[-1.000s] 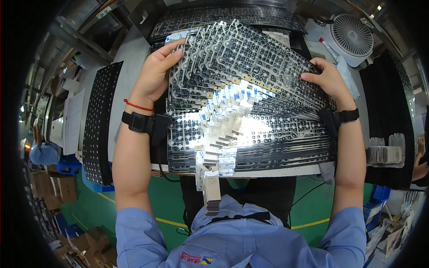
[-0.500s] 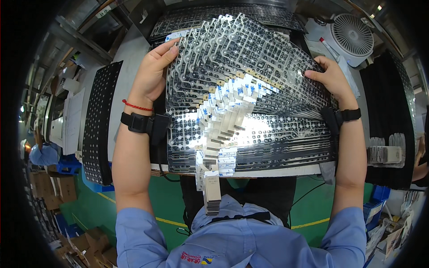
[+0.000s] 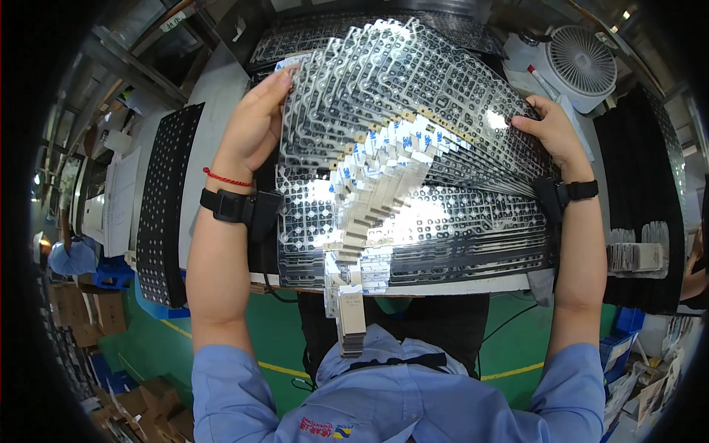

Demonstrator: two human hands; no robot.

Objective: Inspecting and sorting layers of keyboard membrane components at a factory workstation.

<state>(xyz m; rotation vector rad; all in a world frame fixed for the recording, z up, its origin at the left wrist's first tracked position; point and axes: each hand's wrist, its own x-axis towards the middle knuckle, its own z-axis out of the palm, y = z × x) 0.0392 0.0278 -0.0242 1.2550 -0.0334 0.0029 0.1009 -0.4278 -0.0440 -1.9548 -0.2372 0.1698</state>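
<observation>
Gripping fanned circuit sheets (image 3: 461, 85) with left hand (image 3: 255, 118) at their left ends and right hand (image 3: 555, 131) at the right, over the surface (image 3: 214, 92) beyond its near edge; could slip askew or crease tails (image 3: 399, 184) through uneven pinching; slanting lengthwise from far left to near right, steepest on top, with tails toward that near edge

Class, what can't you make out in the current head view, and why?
All in the head view:
Lower stack of circuit sheets: far part, covered by the fanned circuit sheets.
Right hand: some fingertips, hidden behind those sheets.
Co-worker's arm at right: cut off by the dark rim.
Co-worker in blue at left: too small, blurred.
</observation>
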